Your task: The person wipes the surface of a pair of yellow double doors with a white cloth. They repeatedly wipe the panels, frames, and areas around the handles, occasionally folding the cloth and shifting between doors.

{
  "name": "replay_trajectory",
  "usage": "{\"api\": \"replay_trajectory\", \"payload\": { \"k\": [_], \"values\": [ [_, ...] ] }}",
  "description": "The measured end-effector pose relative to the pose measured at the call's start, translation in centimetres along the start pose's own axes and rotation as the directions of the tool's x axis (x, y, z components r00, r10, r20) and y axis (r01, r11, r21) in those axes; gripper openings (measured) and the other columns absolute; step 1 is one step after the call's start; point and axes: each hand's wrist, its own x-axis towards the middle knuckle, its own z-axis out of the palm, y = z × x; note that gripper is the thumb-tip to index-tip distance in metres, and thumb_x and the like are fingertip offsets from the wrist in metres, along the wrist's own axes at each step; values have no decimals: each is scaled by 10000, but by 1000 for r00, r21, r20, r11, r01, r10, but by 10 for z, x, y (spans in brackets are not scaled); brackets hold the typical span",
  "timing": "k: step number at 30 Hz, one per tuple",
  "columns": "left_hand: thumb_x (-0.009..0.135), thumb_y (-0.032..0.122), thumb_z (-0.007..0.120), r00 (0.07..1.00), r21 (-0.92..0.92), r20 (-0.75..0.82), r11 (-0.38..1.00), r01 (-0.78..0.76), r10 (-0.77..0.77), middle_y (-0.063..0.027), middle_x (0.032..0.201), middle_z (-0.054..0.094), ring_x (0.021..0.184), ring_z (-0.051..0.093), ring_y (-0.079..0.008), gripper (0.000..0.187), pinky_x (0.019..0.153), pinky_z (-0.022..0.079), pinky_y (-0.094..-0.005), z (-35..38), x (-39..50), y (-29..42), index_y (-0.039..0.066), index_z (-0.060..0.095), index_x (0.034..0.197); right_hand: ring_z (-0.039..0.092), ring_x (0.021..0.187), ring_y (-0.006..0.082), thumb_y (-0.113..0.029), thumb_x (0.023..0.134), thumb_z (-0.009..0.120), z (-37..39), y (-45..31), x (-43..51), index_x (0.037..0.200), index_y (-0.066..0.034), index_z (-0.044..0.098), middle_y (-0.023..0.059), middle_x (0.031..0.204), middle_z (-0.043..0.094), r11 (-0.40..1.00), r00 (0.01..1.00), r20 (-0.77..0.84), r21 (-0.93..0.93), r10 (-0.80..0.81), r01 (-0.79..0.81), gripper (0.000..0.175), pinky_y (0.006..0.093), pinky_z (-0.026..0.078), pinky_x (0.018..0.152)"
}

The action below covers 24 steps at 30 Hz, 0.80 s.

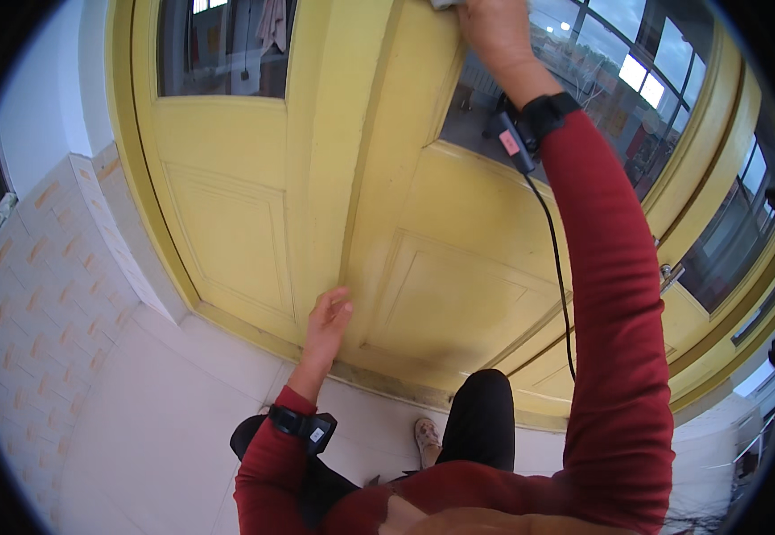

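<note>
My right hand (498, 30) is raised to the picture's top edge, in front of the yellow door frame (421, 60) beside a glass pane. A bit of grey cloth (446, 3) shows at its fingers; the fingertips and most of the cloth are cut off. Lower down, my left hand (330, 317) holds nothing, its fingers loosely bent and apart. It hangs before the yellow wooden door (324, 221), near a vertical joint; whether it touches the wood I cannot tell. Dark smudges mark the lower door panel (458, 294).
Window glass (474, 114) reflects sky and window bars. A metal door handle (672, 274) sticks out on the right. A tiled wall (46, 267) rises at left above the pale floor (153, 401). A black cable (555, 247) hangs from the right wrist device (516, 142).
</note>
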Motion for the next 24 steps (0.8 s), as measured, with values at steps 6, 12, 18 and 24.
{"api": "replay_trajectory", "payload": {
  "k": [6,12,18,24],
  "values": [
    [1040,173,617,995,-58,-36,994,-94,92,-6,1110,681,1030,631,-118,191,937,486,-273,-5,5,-26,77,683,1191,577,894,260,-134,748,644,-36,-164,-160,905,-90,600,87,955,549,883,748,538,449,-389,135,170,402,508,702],
    [1040,178,608,996,-194,-86,981,16,-33,10,1052,695,940,652,-101,149,846,497,-237,-11,0,-28,95,695,1128,603,892,292,-94,766,651,-30,-85,-100,926,-98,607,97,971,592,971,907,386,225,-166,82,166,419,519,735],
    [1032,148,597,978,-166,-185,984,66,-97,9,1046,696,915,645,-93,135,829,500,-242,-18,5,-33,87,694,1105,581,938,293,-91,763,655,-37,-123,-140,992,-95,630,86,1039,580,930,866,422,348,-269,119,230,418,512,776],
    [1023,107,604,963,-132,-244,988,83,-114,2,988,699,848,642,-93,119,756,487,-225,-23,-1,-32,68,701,1080,559,894,272,-123,768,630,-71,-229,-218,905,-64,605,83,976,546,845,786,473,523,-399,114,151,421,495,756]
  ]
}}
